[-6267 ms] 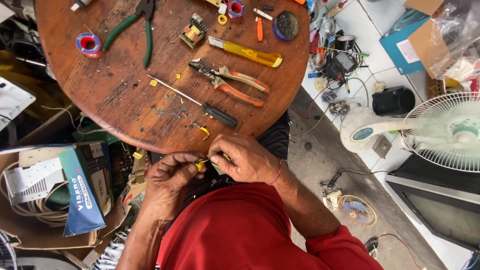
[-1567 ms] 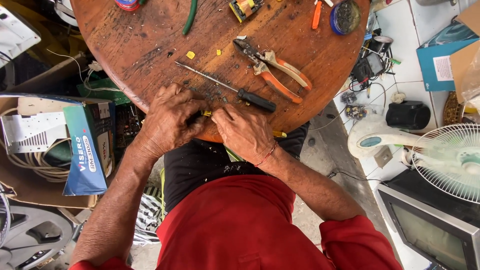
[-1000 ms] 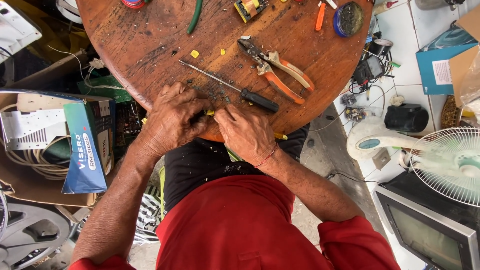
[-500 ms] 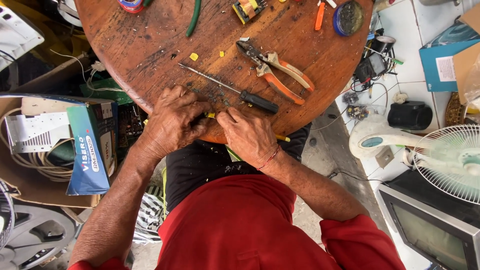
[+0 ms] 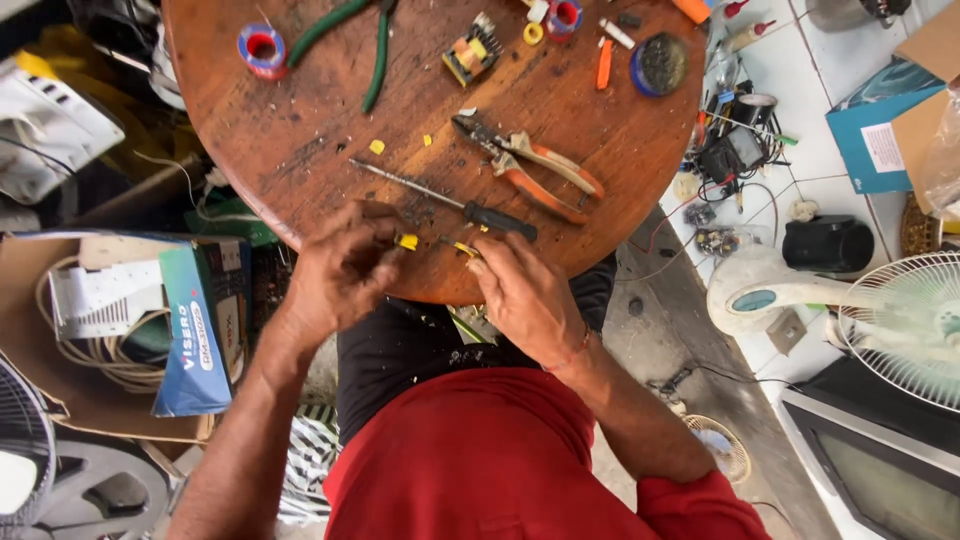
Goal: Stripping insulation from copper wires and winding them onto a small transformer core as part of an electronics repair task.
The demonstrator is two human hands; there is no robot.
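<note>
Left hand: the left hand (image 5: 345, 270) is held at the near edge of the surface (image 5: 300, 150), fingers pinched together on a small yellow piece (image 5: 408, 241).
Right hand: the right hand (image 5: 520, 295) is set just beside it, fingertips closed on a small yellow-tipped part (image 5: 463, 248); what joins the 2 pieces cannot be made out.
Held parts: both are kept over the near rim of the round wooden top, between the 2 hands.
Screwdriver: a black-handled screwdriver (image 5: 450, 202) is laid just beyond the fingers.
Pliers: orange-handled pliers (image 5: 530, 165) are laid beyond it.
Scraps: yellow bits (image 5: 377, 147) are scattered mid-top.
Box: a blue box (image 5: 195, 330) is seen below left.
</note>
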